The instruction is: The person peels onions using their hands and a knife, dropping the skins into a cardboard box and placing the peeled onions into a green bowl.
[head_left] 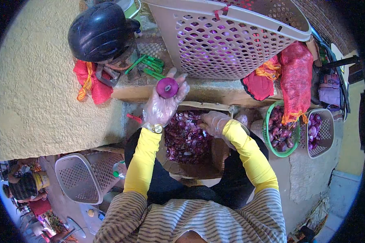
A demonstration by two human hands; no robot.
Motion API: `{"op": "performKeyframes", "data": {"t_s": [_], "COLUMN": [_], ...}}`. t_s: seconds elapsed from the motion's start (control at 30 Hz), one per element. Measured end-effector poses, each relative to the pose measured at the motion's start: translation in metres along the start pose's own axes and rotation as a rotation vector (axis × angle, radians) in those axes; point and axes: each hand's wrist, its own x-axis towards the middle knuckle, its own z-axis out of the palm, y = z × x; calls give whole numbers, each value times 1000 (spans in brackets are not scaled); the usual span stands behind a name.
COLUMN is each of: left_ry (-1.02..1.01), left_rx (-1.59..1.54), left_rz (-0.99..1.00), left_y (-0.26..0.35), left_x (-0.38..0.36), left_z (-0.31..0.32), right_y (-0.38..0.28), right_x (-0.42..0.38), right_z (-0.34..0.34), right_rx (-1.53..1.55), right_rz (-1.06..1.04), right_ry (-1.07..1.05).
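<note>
A peeled red onion [167, 88] rests in my left hand [162, 106], which wears a clear plastic glove. Its cut end faces up, and my fingers curl up around it. My right hand [217, 123], gloved too, hovers over the right side of the cardboard box [219, 158]. Its fingers are closed, and I cannot make out what is in them. Purple onion skins [186, 137] fill the box between my knees, below both hands.
A large crate of onions [231, 44] stands on the ledge ahead, beside a red mesh sack [297, 77] and a black helmet [97, 32]. At right are a green basket of onions [267, 141] and a smaller crate [326, 139]. Another crate [79, 178] lies at left.
</note>
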Motion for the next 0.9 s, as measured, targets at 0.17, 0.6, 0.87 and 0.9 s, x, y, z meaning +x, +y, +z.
{"op": "performKeyframes", "data": {"t_s": [0.17, 0.6, 0.87, 0.9], "left_ry": [-52, 156, -171, -288], "left_rx": [173, 489, 976, 1055], "left_rz": [43, 207, 392, 443], "left_y": [1, -15, -50, -53], "left_x": [-1, -18, -11, 0], "left_z": [-8, 7, 137, 164], "right_y": [-16, -6, 6, 7], "right_x": [-7, 6, 15, 17], "right_z": [-21, 0, 16, 17], "right_rx": [12, -132, -37, -72], "right_rz": [121, 105, 198, 173], "right_ry": [-78, -21, -151, -111]}}
